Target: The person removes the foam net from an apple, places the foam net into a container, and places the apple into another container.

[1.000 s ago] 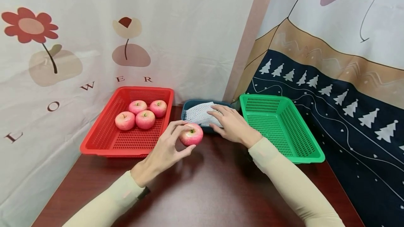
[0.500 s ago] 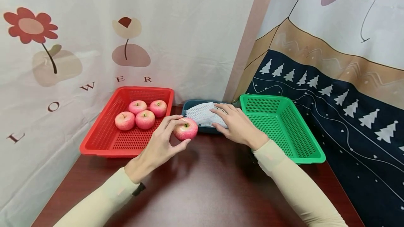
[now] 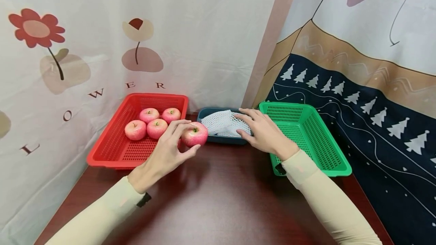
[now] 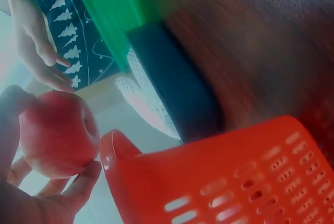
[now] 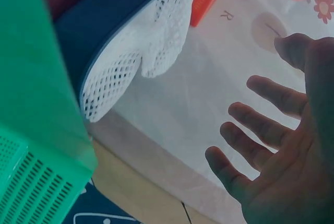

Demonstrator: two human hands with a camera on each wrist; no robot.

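Note:
My left hand (image 3: 167, 148) grips a pink-red apple (image 3: 194, 134) between thumb and fingers, above the table beside the red basket's right edge. In the left wrist view the apple (image 4: 60, 134) sits among the fingertips, stem hollow facing right. My right hand (image 3: 263, 129) holds nothing; its fingers are spread near the right end of a dark blue basket (image 3: 226, 139). White foam fruit nets (image 3: 218, 122) lie in that basket. The right wrist view shows the right hand (image 5: 282, 135) with fingers apart and the foam nets (image 5: 141, 46) away from them.
A red basket (image 3: 112, 162) with several apples (image 3: 135, 130) stands on the left. On the right is a green basket (image 3: 332, 173) with nothing in it. All stand on a dark reddish-brown table (image 3: 225, 199), with printed curtains (image 3: 204, 41) behind.
The left hand has carried the apple leftward and slightly away, toward the red basket. The right hand has shifted right, off the middle of the foam nets toward the green basket.

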